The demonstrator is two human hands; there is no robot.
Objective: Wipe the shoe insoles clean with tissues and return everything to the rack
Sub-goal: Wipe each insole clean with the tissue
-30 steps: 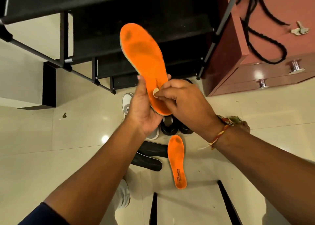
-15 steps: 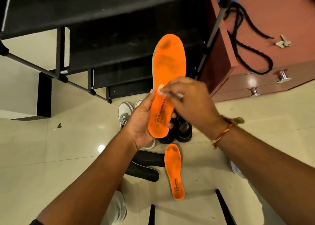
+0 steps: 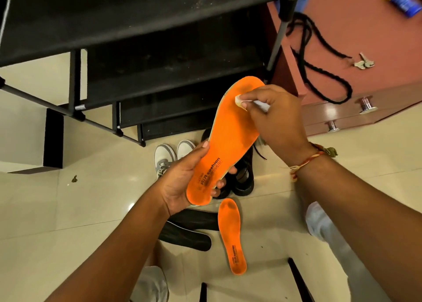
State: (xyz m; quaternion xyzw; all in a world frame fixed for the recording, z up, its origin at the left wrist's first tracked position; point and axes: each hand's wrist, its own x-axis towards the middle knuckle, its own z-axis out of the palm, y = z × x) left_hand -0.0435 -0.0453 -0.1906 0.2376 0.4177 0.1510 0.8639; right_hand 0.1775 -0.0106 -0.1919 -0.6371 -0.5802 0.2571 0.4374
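left grip (image 3: pixel 182 180) curls round the near heel of the orange insole (image 3: pixel 228 137); right grip (image 3: pixel 274 119) pinches a tissue (image 3: pixel 238 100), pressing it on the far toe end.

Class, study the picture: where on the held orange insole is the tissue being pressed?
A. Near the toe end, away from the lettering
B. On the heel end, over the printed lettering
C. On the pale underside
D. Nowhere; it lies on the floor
A: the right hand pinches the tissue against the toe end of the held orange insole, while the left hand grips its lettered heel end.
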